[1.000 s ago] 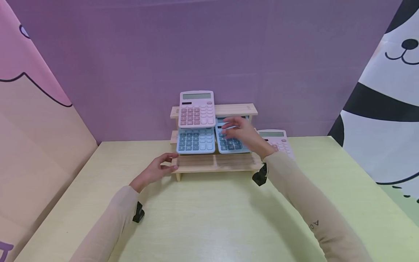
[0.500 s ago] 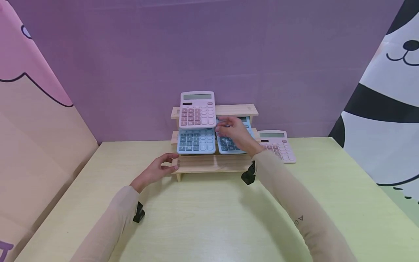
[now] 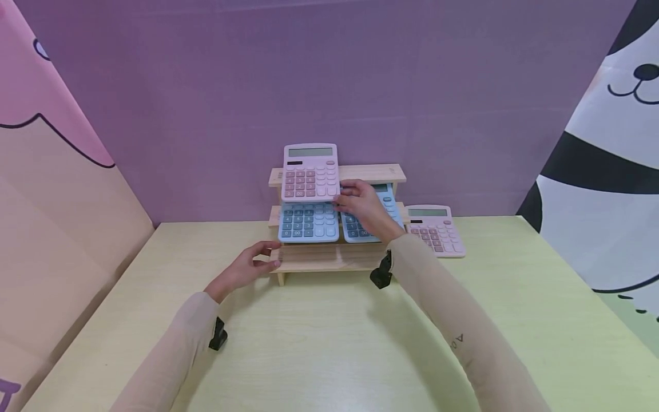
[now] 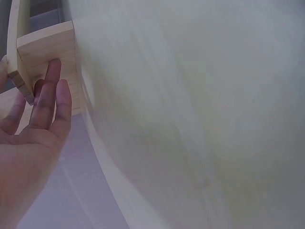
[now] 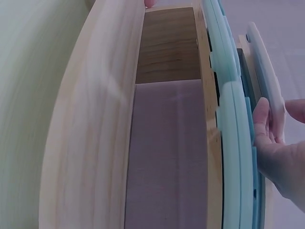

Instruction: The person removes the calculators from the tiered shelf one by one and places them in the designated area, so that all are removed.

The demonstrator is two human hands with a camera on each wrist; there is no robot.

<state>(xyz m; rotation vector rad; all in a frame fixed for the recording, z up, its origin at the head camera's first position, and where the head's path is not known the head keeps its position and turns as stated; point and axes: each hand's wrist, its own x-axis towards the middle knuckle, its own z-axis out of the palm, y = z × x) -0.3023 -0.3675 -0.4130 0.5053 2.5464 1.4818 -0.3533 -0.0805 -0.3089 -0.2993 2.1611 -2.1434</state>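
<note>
A three-tier wooden stand (image 3: 324,261) stands at the back of the table. On its top tier leans a pink calculator (image 3: 310,171); my right hand (image 3: 364,207) pinches that calculator's lower right edge, with thumb and fingers on either face in the right wrist view. Two blue calculators sit side by side on the middle tier: the left one (image 3: 309,223) shows mostly its keys, and the right one (image 3: 389,201) is partly covered by my right hand. My left hand (image 3: 244,269) grips the left end of the bottom board, its fingers reaching beneath it in the left wrist view.
Another pink calculator (image 3: 441,236) lies to the right of the stand, on the pale table (image 3: 309,343). Behind the table rises a purple backdrop (image 3: 463,143), with printed cartoon panels at both sides.
My right hand has moved left, from over the right blue calculator to the upper pink calculator's edge, uncovering the pink calculator at the right. My left hand has stayed on the stand.
</note>
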